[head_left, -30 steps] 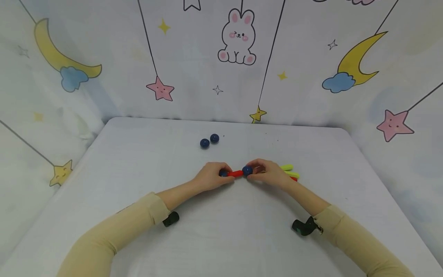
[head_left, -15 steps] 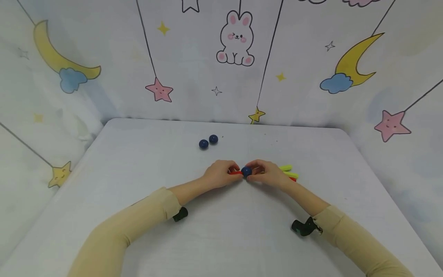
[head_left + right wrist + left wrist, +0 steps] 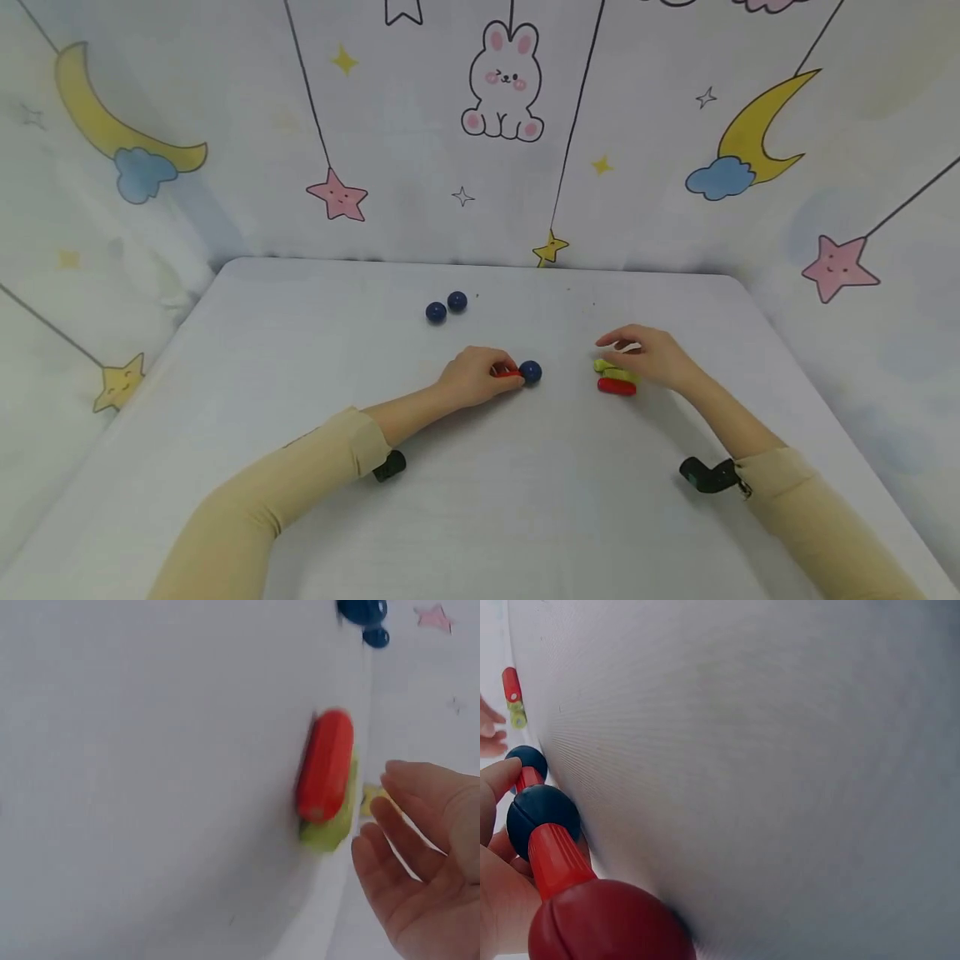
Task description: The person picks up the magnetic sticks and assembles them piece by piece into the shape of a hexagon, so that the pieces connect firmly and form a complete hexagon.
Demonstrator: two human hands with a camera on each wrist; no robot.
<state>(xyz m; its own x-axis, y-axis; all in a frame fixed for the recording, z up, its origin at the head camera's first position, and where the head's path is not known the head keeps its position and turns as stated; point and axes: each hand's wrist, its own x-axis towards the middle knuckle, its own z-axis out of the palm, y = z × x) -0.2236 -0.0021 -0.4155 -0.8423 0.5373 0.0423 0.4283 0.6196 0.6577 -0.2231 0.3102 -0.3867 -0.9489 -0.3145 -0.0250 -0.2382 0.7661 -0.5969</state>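
Note:
My left hand (image 3: 474,377) pinches a red rod (image 3: 510,374) that has a dark blue ball (image 3: 530,372) on its far end. In the left wrist view, this rod belongs to a chain: a dark red ball (image 3: 615,926), a red rod (image 3: 559,859), a dark blue ball (image 3: 544,817), then the pinched rod and end ball. The hand hides most of the chain from the head view. My right hand (image 3: 654,358) hovers with loose fingers over yellow-green rods (image 3: 621,376) and a loose red rod (image 3: 617,387), apparently holding nothing.
Two more dark blue balls (image 3: 436,312) lie close together farther back on the white table (image 3: 480,500). Behind the table hangs a patterned cloth (image 3: 412,125) with a rabbit, moons and stars.
My right hand has let go of the dark blue end ball and moved right to the loose rods. My left hand has shifted right along the chain, from a ball onto the red rod.

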